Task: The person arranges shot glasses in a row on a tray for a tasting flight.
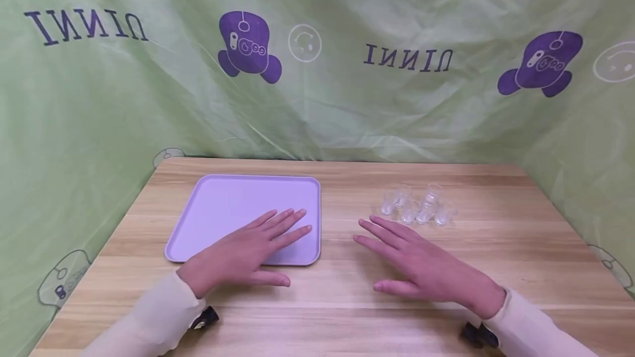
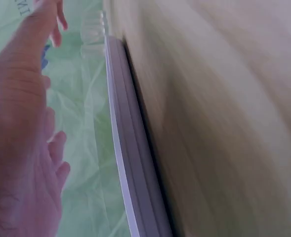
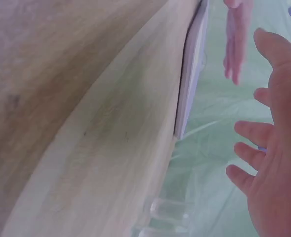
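My left hand [image 1: 248,255] hovers palm down over the near right part of a purple tray [image 1: 238,197], its fingers straight and spread. In the left wrist view the tray's rim [image 2: 130,148] runs below the palm, with air between. My right hand [image 1: 421,263] is held over the table right of the tray, fingers extended, holding nothing. Just beyond its fingertips stands a group of several small clear glasses [image 1: 416,205]. Two of these glasses [image 3: 167,210] show at the bottom of the right wrist view.
All of it rests on a wood-grain table [image 1: 342,313]. A green cloth [image 1: 337,109] with purple prints hangs behind and at both sides. Black straps with small devices [image 1: 204,318] sit at the wrists.
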Available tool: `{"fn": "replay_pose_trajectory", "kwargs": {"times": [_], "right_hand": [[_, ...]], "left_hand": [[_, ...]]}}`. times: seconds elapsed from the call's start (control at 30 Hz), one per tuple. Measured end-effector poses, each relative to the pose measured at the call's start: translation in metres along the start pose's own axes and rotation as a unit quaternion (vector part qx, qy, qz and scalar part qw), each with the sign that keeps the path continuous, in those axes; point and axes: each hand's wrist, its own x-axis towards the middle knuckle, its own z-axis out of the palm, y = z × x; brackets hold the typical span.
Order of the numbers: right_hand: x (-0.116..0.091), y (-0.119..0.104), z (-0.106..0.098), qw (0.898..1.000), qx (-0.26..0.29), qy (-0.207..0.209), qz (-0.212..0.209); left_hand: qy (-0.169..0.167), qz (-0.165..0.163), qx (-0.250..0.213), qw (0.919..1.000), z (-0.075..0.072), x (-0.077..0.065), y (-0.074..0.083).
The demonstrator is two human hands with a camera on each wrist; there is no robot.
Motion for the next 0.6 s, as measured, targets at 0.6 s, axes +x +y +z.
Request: {"fn": "replay_pose_trajectory", "kwargs": {"times": [0.6], "right_hand": [[-0.023,0.031,-0.019,0.992,0.050,0.114,0.038]], "left_hand": [[0.058,-0.156,-0.058,0.9844,-0.020,-0.070,-0.036]]}}
